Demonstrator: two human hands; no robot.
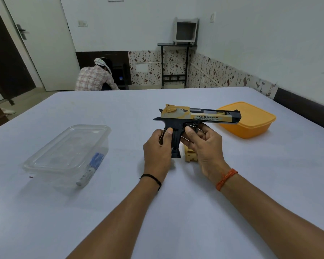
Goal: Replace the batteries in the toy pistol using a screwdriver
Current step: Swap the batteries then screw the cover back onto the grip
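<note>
Both hands hold the toy pistol (196,118) above the white table (176,212), barrel pointing to the right. The left hand (157,152) grips the rear of the black grip, thumb laid across its side; the right hand (204,144) curls around the front of the grip by the trigger guard. A tan, gold-patterned piece (190,156) (what it is cannot be told) sits just behind the right hand. Well left of the left hand lies a clear lidded container (67,156) with a blue-handled tool (91,169) inside. Beyond the right hand, near the muzzle, rests an orange lidded box (251,122).
</note>
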